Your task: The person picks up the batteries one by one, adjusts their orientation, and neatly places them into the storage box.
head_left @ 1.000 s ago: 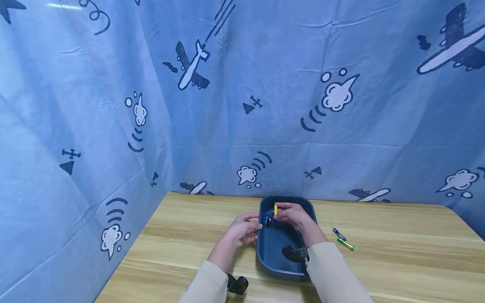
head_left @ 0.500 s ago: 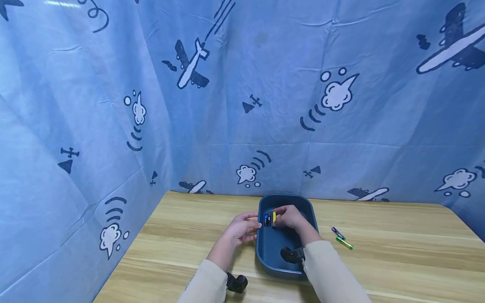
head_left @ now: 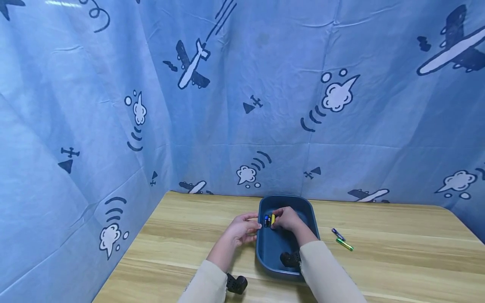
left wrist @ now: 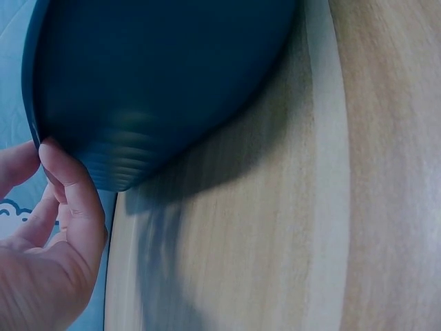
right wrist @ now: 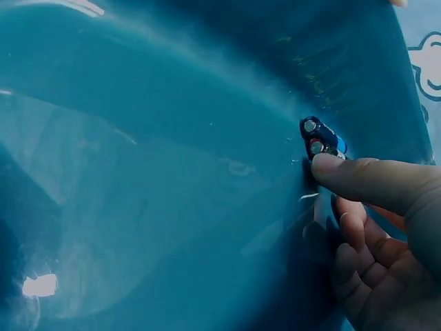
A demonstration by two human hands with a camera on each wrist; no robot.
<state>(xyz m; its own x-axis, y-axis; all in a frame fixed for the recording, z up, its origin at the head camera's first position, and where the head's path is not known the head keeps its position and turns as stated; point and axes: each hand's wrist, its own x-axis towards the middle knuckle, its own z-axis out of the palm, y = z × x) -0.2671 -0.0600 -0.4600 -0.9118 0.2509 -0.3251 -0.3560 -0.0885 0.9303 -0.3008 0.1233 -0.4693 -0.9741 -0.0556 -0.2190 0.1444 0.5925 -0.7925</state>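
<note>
A dark blue rectangular tub (head_left: 270, 250) stands on the table. My left hand (head_left: 242, 229) pinches its left rim, as the left wrist view shows with thumb and finger on the edge of the tub wall. Inside the tub, my right hand (head_left: 289, 219) holds a yellow battery (head_left: 273, 218) between thumb and fingers. Two dark batteries (head_left: 267, 220) lie side by side just left of it, near the left wall. In the right wrist view their metal ends (right wrist: 311, 127) show, while the thumb and fingers largely hide the yellow battery.
To the right of the tub, a blue-purple battery (head_left: 338, 234) and a green battery (head_left: 345, 244) lie on the wooden table (head_left: 401, 252). A blue curtain (head_left: 288, 105) with printed aeroplanes hangs behind the table and along its left side.
My right hand has lowered the yellow battery into the tub and brought it leftward, close beside the two dark batteries. The left hand has stayed on the rim.
</note>
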